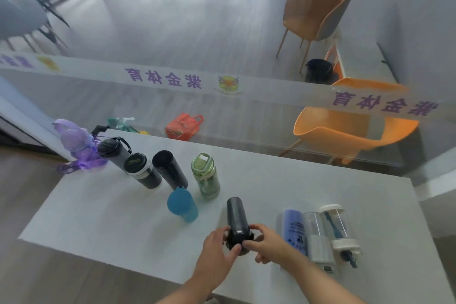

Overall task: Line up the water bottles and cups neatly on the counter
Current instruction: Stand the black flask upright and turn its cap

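Note:
A black bottle lies on the white counter, cap end toward me. My left hand and my right hand both grip its near end. Behind it stand a green clear bottle, a blue cup, two black flasks, a grey flask with a strap and a purple bottle. To the right lie a blue-labelled bottle and two clear bottles.
A glass partition with a white lettered band rises behind the counter. Beyond it are two orange chairs, a red bag and a black bin on the floor.

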Demonstrator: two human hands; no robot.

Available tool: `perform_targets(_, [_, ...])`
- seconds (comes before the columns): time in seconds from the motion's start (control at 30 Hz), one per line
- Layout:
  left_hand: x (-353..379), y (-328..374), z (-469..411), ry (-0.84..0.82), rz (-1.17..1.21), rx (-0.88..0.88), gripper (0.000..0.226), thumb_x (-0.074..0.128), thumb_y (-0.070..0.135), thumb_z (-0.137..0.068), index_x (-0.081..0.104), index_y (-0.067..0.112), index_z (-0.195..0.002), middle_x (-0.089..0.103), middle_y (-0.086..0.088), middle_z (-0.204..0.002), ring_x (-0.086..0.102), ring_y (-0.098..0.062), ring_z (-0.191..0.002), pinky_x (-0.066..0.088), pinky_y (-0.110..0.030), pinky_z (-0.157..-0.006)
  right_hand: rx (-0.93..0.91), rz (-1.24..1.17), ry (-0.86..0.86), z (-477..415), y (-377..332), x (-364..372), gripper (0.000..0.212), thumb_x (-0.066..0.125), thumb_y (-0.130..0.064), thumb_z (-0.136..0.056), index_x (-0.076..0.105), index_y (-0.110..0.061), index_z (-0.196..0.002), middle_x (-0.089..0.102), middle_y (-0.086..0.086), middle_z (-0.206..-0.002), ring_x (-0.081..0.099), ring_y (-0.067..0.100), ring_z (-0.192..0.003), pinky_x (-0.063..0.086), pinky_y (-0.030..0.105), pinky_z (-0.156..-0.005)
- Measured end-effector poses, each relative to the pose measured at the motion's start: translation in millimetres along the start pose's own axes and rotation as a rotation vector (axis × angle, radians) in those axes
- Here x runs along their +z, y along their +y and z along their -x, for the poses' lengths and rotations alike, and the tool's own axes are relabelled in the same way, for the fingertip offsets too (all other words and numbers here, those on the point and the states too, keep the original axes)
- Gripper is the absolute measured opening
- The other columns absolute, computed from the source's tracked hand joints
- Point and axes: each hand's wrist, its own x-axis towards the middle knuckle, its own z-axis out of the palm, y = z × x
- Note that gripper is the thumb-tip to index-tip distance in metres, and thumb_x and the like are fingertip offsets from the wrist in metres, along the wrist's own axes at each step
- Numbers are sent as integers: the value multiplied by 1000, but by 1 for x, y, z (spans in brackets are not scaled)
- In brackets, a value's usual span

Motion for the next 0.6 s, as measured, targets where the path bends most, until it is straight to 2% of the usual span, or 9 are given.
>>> perform_targets(0.1, [-14,6,-6,44,-21,30,51,60,55,-85,38,41,-129,53,15,-111,49,-4,-104,45,-24,-89,-55,8,25,0,-17,-3,58,70,-41,-82,52,-25,-135,71,8,-103,63,10,-58,49,24,-56])
perform_targets(0.27, [-33,19,-24,164,-74,76,45,50,52,-94,29,47,-133,53,14,-119,51,-8,-106,48,-28,-85,-167,8,152,-10,-42,1,40,67,-36,-90,57,-24,-127,74,2,-90,62,7,-55,48,24,-52])
perform_targets(0.4, [-47,29,-46,201,-129,178,41,48,42,-98,37,43,-137,48,11,-131,47,-11,-115,47,-28,-92,-209,-55,230,-20,-63,7,26,66,-33,-93,57,-31,-117,73,2,-87,63,10,-56,48,26,-54])
perform_targets(0.5, [-54,37,-62,189,-87,197,38,51,34,-98,46,34,-136,50,4,-132,47,-13,-116,44,-26,-98,-219,-114,275,-26,-75,9,19,64,-27,-95,64,-23,-114,73,4,-84,62,11,-57,49,29,-57])
perform_targets(0.6, [-58,44,-73,179,-27,202,34,54,29,-97,53,28,-131,52,2,-129,51,-13,-109,43,-23,-95,-210,-182,305,-28,-82,7,21,62,-21,-95,71,-14,-112,71,2,-78,60,12,-56,47,31,-59])
